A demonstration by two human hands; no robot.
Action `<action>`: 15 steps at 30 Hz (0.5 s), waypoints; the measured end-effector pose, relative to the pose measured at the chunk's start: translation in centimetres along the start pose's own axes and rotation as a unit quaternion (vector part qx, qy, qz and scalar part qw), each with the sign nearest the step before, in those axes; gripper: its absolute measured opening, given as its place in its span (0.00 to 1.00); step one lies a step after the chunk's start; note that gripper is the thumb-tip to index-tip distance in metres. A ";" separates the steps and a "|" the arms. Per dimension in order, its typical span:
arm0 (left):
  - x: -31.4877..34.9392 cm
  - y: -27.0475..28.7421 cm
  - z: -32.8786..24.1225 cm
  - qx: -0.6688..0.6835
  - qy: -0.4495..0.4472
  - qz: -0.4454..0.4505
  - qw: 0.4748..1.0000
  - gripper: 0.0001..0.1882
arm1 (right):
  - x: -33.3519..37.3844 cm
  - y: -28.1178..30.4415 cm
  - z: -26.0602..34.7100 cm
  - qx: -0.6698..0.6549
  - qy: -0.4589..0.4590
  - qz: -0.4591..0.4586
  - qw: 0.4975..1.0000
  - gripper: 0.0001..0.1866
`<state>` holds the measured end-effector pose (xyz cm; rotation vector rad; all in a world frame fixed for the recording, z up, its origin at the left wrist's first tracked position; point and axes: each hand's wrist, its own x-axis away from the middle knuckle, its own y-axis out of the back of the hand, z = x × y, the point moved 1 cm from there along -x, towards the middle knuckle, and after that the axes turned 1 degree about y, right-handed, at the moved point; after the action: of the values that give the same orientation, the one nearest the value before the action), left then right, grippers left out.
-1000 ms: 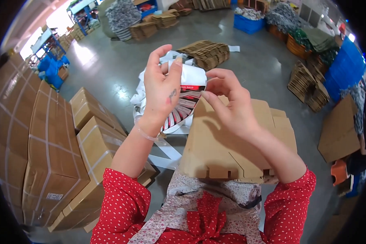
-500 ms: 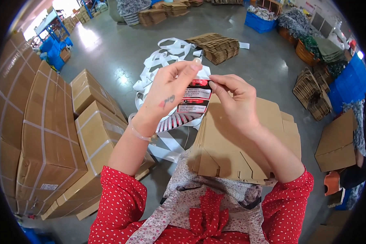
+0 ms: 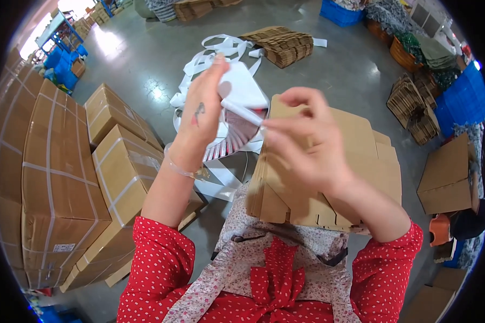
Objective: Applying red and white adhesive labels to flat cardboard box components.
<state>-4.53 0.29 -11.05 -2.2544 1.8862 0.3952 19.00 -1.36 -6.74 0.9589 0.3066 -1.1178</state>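
My left hand (image 3: 196,110) holds a roll of stickers (image 3: 231,141), whose striped, fanned edge shows below the palm. Its thumb points up beside a white length of backing paper (image 3: 245,86) standing out from the roll. My right hand (image 3: 312,142) is smeared by motion; its thumb and forefinger come together at the end of a curled white strip of the stickers (image 3: 243,112), while the other fingers stand apart. Just under the right hand, a stack of flat brown cartons (image 3: 355,145) lies at my lap. Loose white backing strips (image 3: 191,64) trail down to the floor beyond the roll.
Strapped brown boxes (image 3: 62,177) are piled along my left. A bundle of folded cardboard (image 3: 285,47) lies on the floor ahead, with more cardboard bundles (image 3: 415,116) at the right. Blue crates (image 3: 342,13) and an open carton (image 3: 444,172) stand farther out.
The printed sticker faces have turned away, and white backing now shows. My left hand has moved left and turned; my right hand has dropped lower, its other fingers spreading.
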 end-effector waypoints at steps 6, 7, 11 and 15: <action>2.5 -1.4 1.8 -0.062 0.067 -0.112 0.990 0.35 | 1.8 4.9 -3.0 -0.201 -0.350 0.019 0.915 0.11; 3.3 -1.8 2.1 -0.063 0.068 -0.113 0.989 0.35 | 2.1 5.0 -3.1 -0.204 -0.384 0.039 0.900 0.12; 5.8 -3.2 3.8 -0.117 0.039 -0.048 0.991 0.37 | 2.9 4.0 -3.6 -0.201 -0.414 0.070 0.885 0.14; 7.3 -4.5 2.9 -0.176 0.017 0.019 0.984 0.42 | 3.8 2.9 -4.3 -0.195 -0.420 0.075 0.883 0.14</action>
<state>0.84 -4.86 -16.21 -2.4534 2.0143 0.7550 24.27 -0.06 -10.29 0.0838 -0.2488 -1.1668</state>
